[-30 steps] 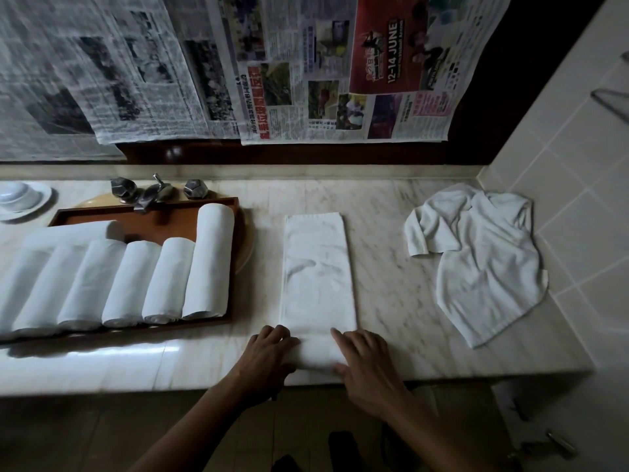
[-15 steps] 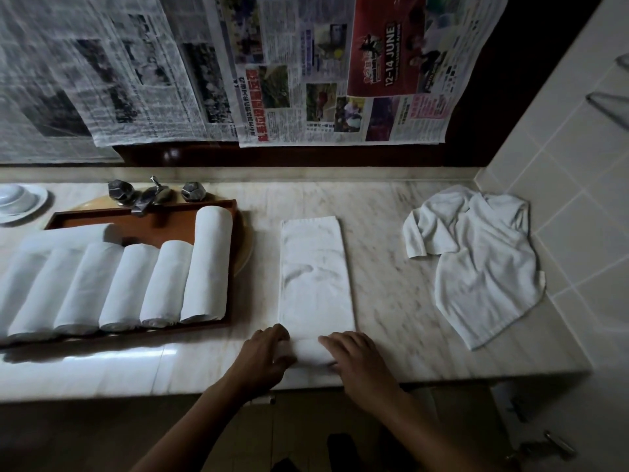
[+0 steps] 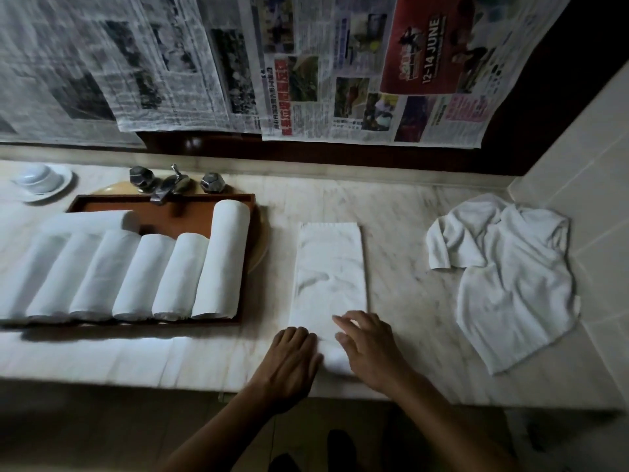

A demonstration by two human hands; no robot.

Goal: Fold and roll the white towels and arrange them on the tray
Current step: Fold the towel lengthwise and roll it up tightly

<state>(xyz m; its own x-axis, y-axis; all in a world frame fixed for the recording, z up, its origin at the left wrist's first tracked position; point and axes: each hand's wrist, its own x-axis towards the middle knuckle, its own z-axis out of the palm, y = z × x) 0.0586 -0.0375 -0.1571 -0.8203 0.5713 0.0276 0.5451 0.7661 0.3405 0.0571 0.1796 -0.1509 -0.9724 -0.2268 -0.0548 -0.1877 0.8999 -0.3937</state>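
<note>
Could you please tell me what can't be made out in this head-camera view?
Head view:
- Near end of the folded towel: covered by the left hand and right hand, so the roll's size is unclear.
- Rolled towels on the tray: leftmost ones cut off by the frame edge and blurred; count uncertain.
- Crumpled towel pile at right: one piece or two, the folds hide it.
- Newspaper text: too small.

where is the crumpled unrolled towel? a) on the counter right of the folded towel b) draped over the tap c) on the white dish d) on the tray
a, the crumpled towel lies on the marble counter, right of the folded towel, by the tiled wall.
</note>
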